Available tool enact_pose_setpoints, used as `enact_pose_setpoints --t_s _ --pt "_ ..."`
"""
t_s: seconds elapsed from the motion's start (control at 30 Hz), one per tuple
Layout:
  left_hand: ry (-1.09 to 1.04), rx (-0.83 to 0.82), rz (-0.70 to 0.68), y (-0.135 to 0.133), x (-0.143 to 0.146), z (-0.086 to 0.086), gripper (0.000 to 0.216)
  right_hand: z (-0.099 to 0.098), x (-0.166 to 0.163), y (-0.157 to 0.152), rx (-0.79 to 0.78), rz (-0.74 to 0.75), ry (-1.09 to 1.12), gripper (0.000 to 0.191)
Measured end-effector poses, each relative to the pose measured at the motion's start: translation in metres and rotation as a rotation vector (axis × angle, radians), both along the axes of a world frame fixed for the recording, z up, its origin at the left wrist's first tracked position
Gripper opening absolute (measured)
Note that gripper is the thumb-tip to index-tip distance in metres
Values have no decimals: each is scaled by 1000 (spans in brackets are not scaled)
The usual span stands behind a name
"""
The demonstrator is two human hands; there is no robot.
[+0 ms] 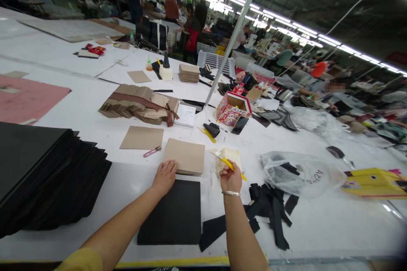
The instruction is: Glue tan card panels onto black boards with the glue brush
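My right hand [231, 176], with a bracelet at the wrist, is closed around a paintbrush [228, 163] with a yellow handle. The bristles point up and left, over the near side of a pale yellowish container [233, 155]. My left hand [165, 174] lies with its fingers on the left front corner of a stack of brown cardboard pieces [186, 155]. Directly in front of me, below that stack, is a black rectangular pile [171, 216]. A single brown cardboard sheet [142, 137] and pink thread snips [152, 151] are left of the stack.
Tall black sheets [47, 173] are piled at left. Black fabric strips [270, 207] and a clear plastic bag [299, 173] lie at right. Behind are tied cardboard bundles [136, 103], a red patterned box [233, 110] and a metal pole [235, 36]. Several people work in the background.
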State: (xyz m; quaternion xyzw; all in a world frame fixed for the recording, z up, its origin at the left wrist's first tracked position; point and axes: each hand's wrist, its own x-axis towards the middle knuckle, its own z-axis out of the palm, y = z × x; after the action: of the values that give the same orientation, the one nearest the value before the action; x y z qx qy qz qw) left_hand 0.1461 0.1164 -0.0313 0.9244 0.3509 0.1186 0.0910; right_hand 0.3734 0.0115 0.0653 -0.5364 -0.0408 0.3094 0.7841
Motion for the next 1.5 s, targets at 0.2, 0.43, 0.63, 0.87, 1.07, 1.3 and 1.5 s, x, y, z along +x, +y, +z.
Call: enact_pose_setpoints --t_s 0.2,0.43,0.63,0.87,1.07,1.3,1.5 --pt "61 16 -128 19 -4 2 44 4 8 -23 -17 -14 -49 26" --pt "127 28 -177 -21 22 -7 54 8 -24 35 -117 228 -289 30" --pt "151 -8 -133 -25 29 0 47 -7 -66 91 -274 633 -638 32" --pt "86 -33 -127 -23 28 -3 47 -23 -79 113 -295 943 -738 28" --pt "131 3 -129 -22 27 -4 46 -22 -78 126 -333 958 -731 19" --pt "145 42 -143 -19 26 -4 44 -30 -68 127 -363 589 -589 26" --pt "-182 -31 -83 1 3 9 38 -31 -65 126 -338 431 -511 28"
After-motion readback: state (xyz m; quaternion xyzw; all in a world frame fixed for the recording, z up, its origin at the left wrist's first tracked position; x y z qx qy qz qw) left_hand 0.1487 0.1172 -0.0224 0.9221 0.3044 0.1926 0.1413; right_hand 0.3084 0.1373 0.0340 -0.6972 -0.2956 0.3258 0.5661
